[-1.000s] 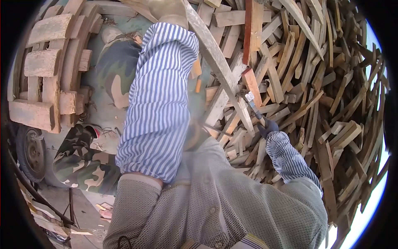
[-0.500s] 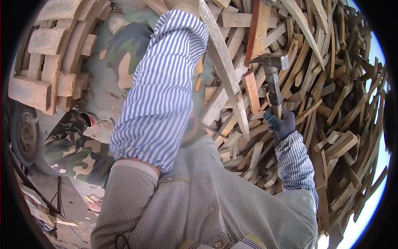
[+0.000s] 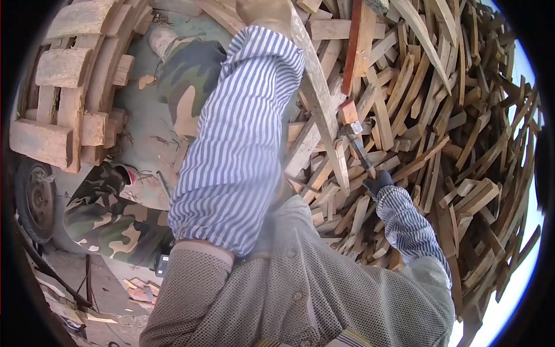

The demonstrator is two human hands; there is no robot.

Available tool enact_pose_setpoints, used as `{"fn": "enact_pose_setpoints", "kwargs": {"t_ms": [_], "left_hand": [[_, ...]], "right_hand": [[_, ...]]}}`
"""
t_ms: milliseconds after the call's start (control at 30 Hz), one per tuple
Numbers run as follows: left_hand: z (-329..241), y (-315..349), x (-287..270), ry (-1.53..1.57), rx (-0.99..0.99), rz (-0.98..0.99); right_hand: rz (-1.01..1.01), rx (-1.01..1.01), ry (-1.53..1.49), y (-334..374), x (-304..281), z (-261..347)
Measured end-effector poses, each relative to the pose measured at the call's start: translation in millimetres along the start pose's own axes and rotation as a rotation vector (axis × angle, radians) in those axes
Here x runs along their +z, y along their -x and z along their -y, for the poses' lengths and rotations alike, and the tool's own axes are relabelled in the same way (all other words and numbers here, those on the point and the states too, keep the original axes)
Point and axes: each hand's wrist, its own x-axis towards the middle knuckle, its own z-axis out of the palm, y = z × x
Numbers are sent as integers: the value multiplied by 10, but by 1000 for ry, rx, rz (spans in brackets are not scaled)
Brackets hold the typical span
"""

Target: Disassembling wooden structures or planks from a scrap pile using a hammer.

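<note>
At the far left stands a stack of wooden slats (image 3: 60,68), with a wheel (image 3: 37,199) nearer on the same side. Right of these are 2 camouflage trouser legs (image 3: 185,87); whose they are, I can't tell.

The left arm reaches out almost straight toward the far edge in a striped sleeve (image 3: 240,139). Its left hand (image 3: 263,11), in a tan glove, is cut off by the view beside the top of a long plank (image 3: 319,101). I can't tell whether its fingers are closed on the wood.

That plank slants from the left hand down toward the right, its near end over loose wood. At its right side is the head of a hammer (image 3: 352,129), near a red-ended block (image 3: 347,112); contact isn't clear.

The right hand (image 3: 378,182), dark-gloved, grips the hammer's handle, with the forearm angled forward and left. Farther right rises a big woodpile (image 3: 480,173).

My judgement: the step in hand is hammer work at the plank's edge. The next move calls for a steady plank and a controlled right wrist, with the left hand clear of the head.
</note>
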Motion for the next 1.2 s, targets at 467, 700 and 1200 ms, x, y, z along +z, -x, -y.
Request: {"fn": "enact_pose_setpoints", "kwargs": {"t_ms": [467,700,1200], "left_hand": [[366,-260,-71,-582,512,-45],[141,16,137,-379,63,-103],[381,-68,-27,-51,64,13]], "right_hand": [[-5,1,-593,101,146,257],[-492,-912,-1008,1516,-1820,1742],[-184,-128,74,-403,321,-124]]}}
